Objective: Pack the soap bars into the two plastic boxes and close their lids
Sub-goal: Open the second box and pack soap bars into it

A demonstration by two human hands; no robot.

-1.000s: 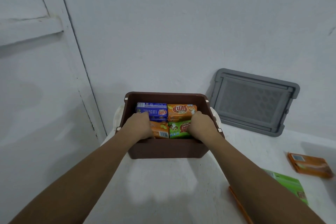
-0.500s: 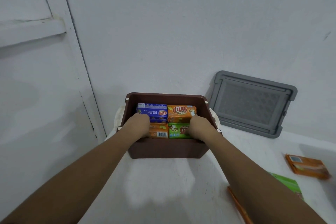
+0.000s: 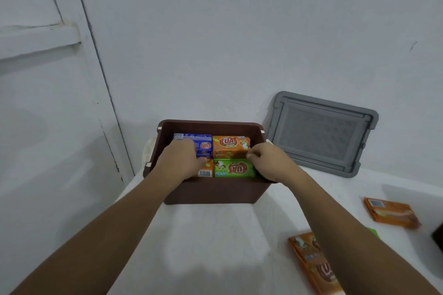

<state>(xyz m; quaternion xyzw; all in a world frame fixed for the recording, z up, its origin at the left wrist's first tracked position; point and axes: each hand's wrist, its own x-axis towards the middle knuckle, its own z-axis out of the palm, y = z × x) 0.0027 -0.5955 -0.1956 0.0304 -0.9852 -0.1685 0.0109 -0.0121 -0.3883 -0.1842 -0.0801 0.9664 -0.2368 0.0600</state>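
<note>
A brown plastic box [image 3: 211, 193] stands open on the white table, packed with soap bars. A blue bar [image 3: 203, 142] and an orange bar [image 3: 230, 143] lie at the back; another orange bar [image 3: 206, 171] and a green bar [image 3: 233, 169] lie in front. My left hand [image 3: 182, 160] rests on the blue bar and the front orange bar, fingers laid over them. My right hand [image 3: 268, 163] is at the box's right wall, its curled fingertips against the right ends of the back orange and green bars. A grey lid [image 3: 321, 134] leans against the wall.
Loose bars lie on the table at the right: an orange one [image 3: 390, 213], a nearer orange one [image 3: 309, 261] and a green one [image 3: 372, 232] mostly hidden by my right arm. A dark object [image 3: 437, 238] shows at the right edge. A white door is on the left.
My right hand slid right, off the green bar, which now shows in full. My left hand moved a little farther back onto the blue bar.
</note>
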